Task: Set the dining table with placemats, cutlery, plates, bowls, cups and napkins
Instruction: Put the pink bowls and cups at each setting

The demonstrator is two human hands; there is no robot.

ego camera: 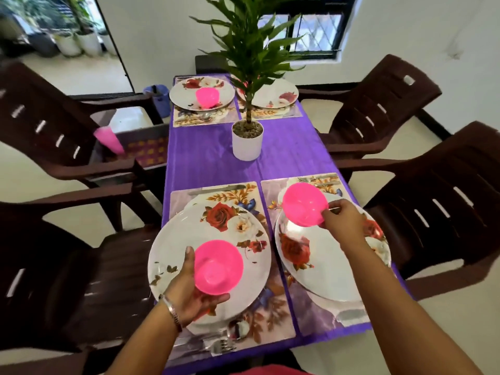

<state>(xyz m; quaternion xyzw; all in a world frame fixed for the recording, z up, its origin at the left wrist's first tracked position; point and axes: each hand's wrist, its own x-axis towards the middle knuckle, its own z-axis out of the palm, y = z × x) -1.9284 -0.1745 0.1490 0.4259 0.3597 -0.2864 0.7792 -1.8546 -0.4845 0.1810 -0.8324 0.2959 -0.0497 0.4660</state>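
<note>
My left hand grips a pink bowl from below, over the near left floral plate. My right hand pinches the rim of a second pink bowl above the near right plate. Both plates lie on floral placemats on the purple tablecloth. Cutlery lies on the near left placemat's front edge. At the far end, a third pink bowl sits on the far left plate, and the far right plate holds no bowl.
A potted plant in a white pot stands mid-table. Dark brown plastic chairs flank both sides. Stacked pink cups lie on the far left chair's seat. A purple bin stands on the floor behind.
</note>
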